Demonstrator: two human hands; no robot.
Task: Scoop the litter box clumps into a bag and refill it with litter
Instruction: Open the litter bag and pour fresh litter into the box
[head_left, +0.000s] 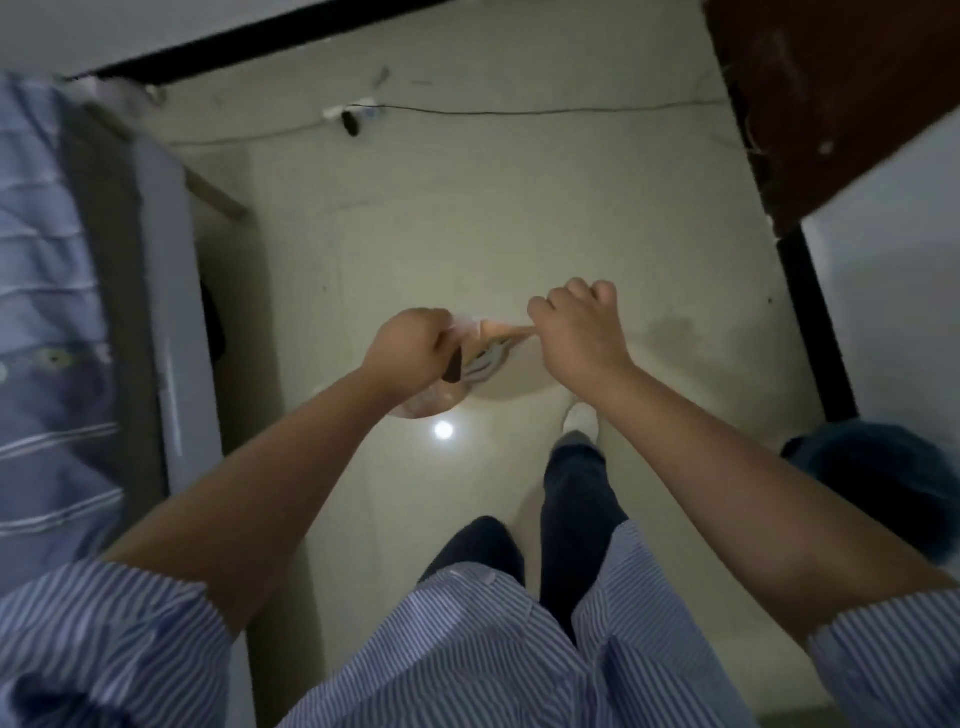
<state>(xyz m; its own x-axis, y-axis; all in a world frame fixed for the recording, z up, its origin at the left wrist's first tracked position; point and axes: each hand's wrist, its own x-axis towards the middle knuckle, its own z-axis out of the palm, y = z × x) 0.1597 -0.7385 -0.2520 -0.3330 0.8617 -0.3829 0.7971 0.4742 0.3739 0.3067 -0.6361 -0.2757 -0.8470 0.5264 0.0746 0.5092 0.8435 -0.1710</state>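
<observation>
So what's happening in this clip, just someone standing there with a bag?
A person in a blue striped shirt stands on a pale tiled floor, holding a thin translucent plastic bag out in front. The left hand and the right hand each pinch its rim and pull the mouth apart. What the bag holds cannot be made out. No litter box or scoop is in view.

shirt (467, 649): blue-white stripes | trousers (576, 519): dark navy | bag (467, 358): seemingly translucent pinkish | floor (493, 218): beige
</observation>
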